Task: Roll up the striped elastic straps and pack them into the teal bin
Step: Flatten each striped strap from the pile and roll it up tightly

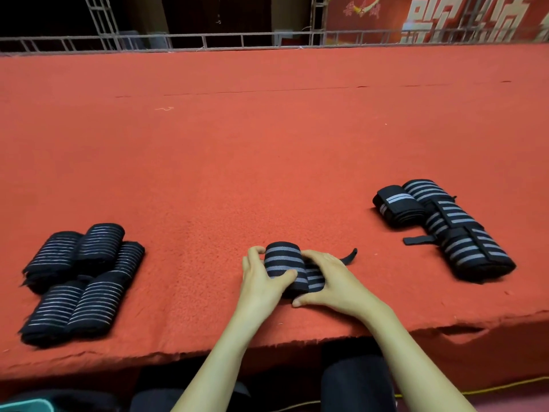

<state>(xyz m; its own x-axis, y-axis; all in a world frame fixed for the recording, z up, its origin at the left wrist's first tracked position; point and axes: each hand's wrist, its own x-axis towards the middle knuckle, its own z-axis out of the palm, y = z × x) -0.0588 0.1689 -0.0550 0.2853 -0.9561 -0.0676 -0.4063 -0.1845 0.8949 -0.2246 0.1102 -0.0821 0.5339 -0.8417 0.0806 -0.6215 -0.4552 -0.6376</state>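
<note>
While both hands clasp it, a striped roll (284,262) lies on the red surface (267,150), near its front edge and about midway between left and right. The left hand (263,282) curls round the roll's left end, fingers over the far side and thumb laid across the grey stripes in front. The right hand (328,281) grips the roll's right part from above, fingers bent over the cloth and thumb pressed low on the near side, touching the surface. A short black tab (350,256) sticks out to the right from behind the right hand and lies flat.

Well apart on the left sits the left pile (80,281), several black rolls with thin pale stripes, packed side by side and partly stacked. Well apart on the right lies the right pile (445,227), black rolls with broader grey stripes set in a slanting row, with one loose strap end poking out to the left.

Only a teal corner of the bin (25,404) shows, below the surface edge at the near left; what it holds cannot be told. Dark-clad knees (356,382) show beneath the arms, and a yellow cord (505,385) runs along the floor at the near right. Beyond the far edge stand a metal railing (267,40) and a red banner (445,19).
</note>
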